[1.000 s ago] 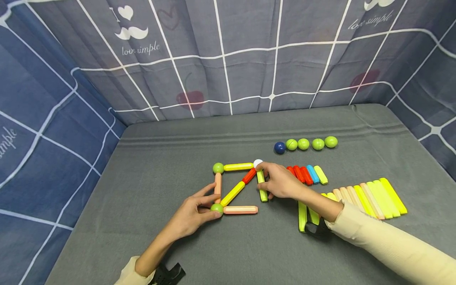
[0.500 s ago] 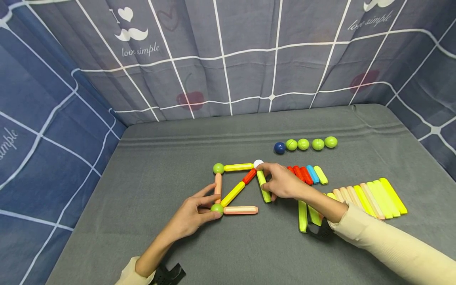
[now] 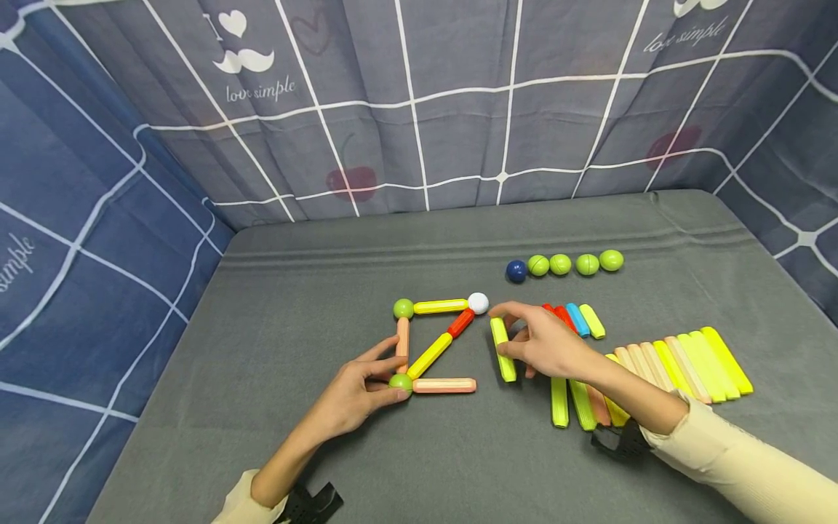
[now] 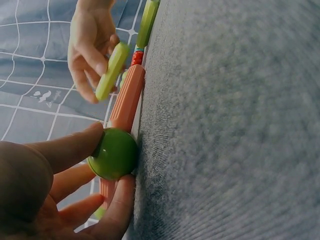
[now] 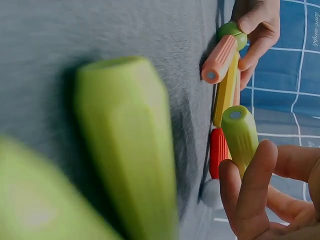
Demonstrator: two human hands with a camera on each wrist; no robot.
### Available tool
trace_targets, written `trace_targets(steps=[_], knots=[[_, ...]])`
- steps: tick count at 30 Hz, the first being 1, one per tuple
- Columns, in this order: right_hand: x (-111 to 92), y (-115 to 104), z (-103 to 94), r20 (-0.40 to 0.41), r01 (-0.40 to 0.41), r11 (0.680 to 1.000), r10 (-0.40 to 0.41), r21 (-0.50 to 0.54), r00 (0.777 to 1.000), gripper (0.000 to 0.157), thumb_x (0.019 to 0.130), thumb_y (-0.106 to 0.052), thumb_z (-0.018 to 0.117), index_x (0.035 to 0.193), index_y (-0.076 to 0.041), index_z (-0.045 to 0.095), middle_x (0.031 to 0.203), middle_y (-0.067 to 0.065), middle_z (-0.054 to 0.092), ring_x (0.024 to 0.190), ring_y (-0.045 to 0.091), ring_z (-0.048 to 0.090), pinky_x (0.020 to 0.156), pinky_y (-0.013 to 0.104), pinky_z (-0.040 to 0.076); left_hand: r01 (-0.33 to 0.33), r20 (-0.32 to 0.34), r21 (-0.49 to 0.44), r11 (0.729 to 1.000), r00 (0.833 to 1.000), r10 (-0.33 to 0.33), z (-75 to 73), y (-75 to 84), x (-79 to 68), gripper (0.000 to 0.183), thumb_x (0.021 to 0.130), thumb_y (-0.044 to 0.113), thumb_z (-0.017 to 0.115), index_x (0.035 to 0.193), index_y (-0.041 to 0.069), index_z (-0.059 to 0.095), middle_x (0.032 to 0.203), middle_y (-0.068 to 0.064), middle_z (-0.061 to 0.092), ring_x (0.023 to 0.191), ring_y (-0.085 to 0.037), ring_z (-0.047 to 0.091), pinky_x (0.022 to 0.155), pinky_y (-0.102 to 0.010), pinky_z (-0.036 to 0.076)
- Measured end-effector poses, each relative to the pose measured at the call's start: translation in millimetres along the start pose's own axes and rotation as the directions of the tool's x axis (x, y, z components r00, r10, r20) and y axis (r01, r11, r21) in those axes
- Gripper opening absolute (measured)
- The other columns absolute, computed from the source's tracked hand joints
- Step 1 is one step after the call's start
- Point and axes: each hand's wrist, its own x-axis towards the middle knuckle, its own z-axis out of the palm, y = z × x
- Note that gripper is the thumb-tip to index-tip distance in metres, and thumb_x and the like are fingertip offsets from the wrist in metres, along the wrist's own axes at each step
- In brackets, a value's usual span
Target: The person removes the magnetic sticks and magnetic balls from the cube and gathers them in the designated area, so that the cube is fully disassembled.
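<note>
My left hand [image 3: 347, 397] holds a green ball [image 3: 401, 382] at the near left corner of a frame of magnetic-looking sticks and balls, thumb and fingers around it. From this ball run a pink stick [image 3: 447, 386] to the right, another pink stick [image 3: 402, 340] to the far green ball [image 3: 403, 308], and a yellow stick [image 3: 429, 356] diagonally. A short red stick [image 3: 461, 323] continues the diagonal to a white ball [image 3: 478, 303]. A yellow stick [image 3: 441, 306] joins the far balls. My right hand [image 3: 543, 342] pinches a yellow-green stick [image 5: 241, 135], apart from the white ball.
At the back right lie a dark blue ball [image 3: 516, 271] and several green balls [image 3: 560, 264] in a row. Short red, blue [image 3: 577, 319] and yellow-green sticks are partly behind the right hand. Several long sticks [image 3: 694, 364] lie at the right, partly under the forearm.
The right hand has drawn the yellow-green stick away from the white ball, to the right and slightly nearer. The left hand has stayed on the green ball.
</note>
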Motion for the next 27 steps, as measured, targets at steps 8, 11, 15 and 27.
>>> trace_targets(steps=[8, 11, 15, 27], knots=[[-34.7, 12.8, -3.4, -0.039, 0.045, 0.994, -0.048, -0.096, 0.998, 0.043, 0.086, -0.003, 0.074, 0.126, -0.004, 0.058, 0.086, 0.002, 0.065, 0.056, 0.014, 0.060, 0.051, 0.030, 0.051, -0.003, 0.000, 0.008, 1.000, 1.000, 0.003, 0.4, -0.8, 0.5, 0.052, 0.085, 0.009, 0.078, 0.133, 0.000, 0.060, 0.156, -0.010, 0.034, 0.104, -0.022, 0.063, 0.082, -0.025, 0.054], [-43.9, 17.8, -2.1, -0.062, 0.061, 0.983, -0.073, -0.174, 0.995, 0.042, 0.084, -0.003, 0.075, 0.123, -0.007, 0.061, 0.081, -0.004, 0.064, 0.065, 0.008, 0.061, 0.058, 0.028, 0.050, -0.005, 0.003, 0.005, 1.000, 1.000, 0.005, 0.7, -1.4, 0.4, 0.052, 0.085, 0.009, 0.078, 0.133, -0.001, 0.060, 0.156, -0.010, 0.034, 0.105, -0.022, 0.063, 0.083, -0.025, 0.054], [-50.7, 23.3, -0.1, -0.084, 0.105, 0.970, -0.126, -0.219, 0.988, 0.041, 0.081, 0.000, 0.077, 0.119, -0.006, 0.063, 0.090, -0.005, 0.063, 0.073, 0.004, 0.060, 0.065, 0.027, 0.049, -0.009, 0.006, 0.004, 1.000, 1.000, 0.009, 0.8, -1.8, 0.0, 0.052, 0.086, 0.009, 0.078, 0.133, -0.001, 0.059, 0.156, -0.010, 0.033, 0.105, -0.022, 0.063, 0.083, -0.025, 0.054], [-58.9, 28.4, 1.8, -0.180, 0.138, 0.927, -0.211, -0.350, 0.961, 0.042, 0.076, 0.001, 0.080, 0.115, -0.009, 0.066, 0.091, -0.010, 0.056, 0.079, 0.008, 0.052, 0.067, 0.027, 0.044, -0.008, 0.001, 0.007, 1.000, 1.000, 0.008, 1.4, -1.4, 0.0, 0.052, 0.085, 0.009, 0.078, 0.133, -0.001, 0.060, 0.156, -0.010, 0.034, 0.105, -0.022, 0.063, 0.082, -0.025, 0.054]])
